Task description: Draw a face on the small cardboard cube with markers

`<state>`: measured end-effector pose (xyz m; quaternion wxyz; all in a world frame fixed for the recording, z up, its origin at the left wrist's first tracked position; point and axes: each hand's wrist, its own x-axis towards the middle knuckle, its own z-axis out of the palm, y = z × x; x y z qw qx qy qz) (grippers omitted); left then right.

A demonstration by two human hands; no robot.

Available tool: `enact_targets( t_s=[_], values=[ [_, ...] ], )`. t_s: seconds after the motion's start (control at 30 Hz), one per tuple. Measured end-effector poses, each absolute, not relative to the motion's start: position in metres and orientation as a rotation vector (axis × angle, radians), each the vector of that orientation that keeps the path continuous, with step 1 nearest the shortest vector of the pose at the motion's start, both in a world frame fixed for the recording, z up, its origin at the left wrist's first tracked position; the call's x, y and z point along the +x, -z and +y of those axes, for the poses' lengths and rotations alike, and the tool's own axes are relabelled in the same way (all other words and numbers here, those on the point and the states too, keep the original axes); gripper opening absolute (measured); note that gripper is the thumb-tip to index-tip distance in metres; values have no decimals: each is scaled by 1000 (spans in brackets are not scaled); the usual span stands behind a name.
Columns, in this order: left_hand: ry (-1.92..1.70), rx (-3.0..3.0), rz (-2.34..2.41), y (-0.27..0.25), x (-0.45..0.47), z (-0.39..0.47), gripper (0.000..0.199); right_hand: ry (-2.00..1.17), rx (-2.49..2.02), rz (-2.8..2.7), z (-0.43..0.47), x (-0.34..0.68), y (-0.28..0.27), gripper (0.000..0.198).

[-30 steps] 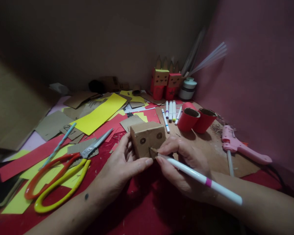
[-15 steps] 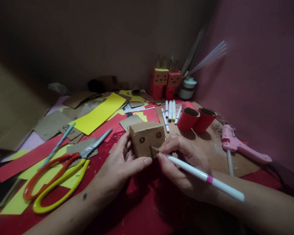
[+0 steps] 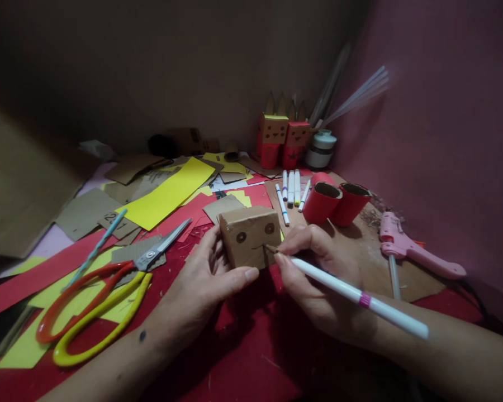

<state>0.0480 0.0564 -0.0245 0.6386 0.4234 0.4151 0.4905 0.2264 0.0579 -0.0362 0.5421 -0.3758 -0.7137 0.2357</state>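
Observation:
A small cardboard box [image 3: 250, 249] with two dark round eyes and a thin drawn line below them is held in my left hand [image 3: 209, 279]. My left thumb lies along its lower front edge, and the fingers wrap its left side. My right hand [image 3: 318, 273] grips a white marker [image 3: 335, 282] with a purple band. Its brown tip touches the front of the box at the right end of the drawn line. Some of my right fingers are hidden behind the hand.
Scissors [image 3: 151, 255] with red and yellow handles lie at left among paper and cardboard scraps [image 3: 167, 192]. Beyond the box are several markers [image 3: 291, 188] and red tubes [image 3: 322, 202]. A pink glue gun [image 3: 419, 254] rests at right. Two box-headed figures [image 3: 275, 142] stand at the back.
The marker tip has moved to the right across the front of the box, and a thin mouth line now shows behind it. My left hand keeps its hold on the box.

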Motion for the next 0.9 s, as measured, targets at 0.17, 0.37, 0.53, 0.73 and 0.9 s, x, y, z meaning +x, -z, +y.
enact_targets(
  t_s=[0.17,0.37,0.53,0.73,0.9],
  values=[
    [-1111,950,947,22,48,55,79,-549,-910,-1709,57,226,35,8],
    [-1123,949,896,27,47,58,74,-557,-955,-1670,58,225,31,9],
    [-1128,951,907,26,47,58,74,-596,-894,-1674,58,227,35,9],
    [-1129,939,924,24,48,56,76,-611,-744,-1751,58,227,37,14],
    [-1131,955,937,25,48,55,75,-588,-705,-1781,60,225,34,15]
  ],
)
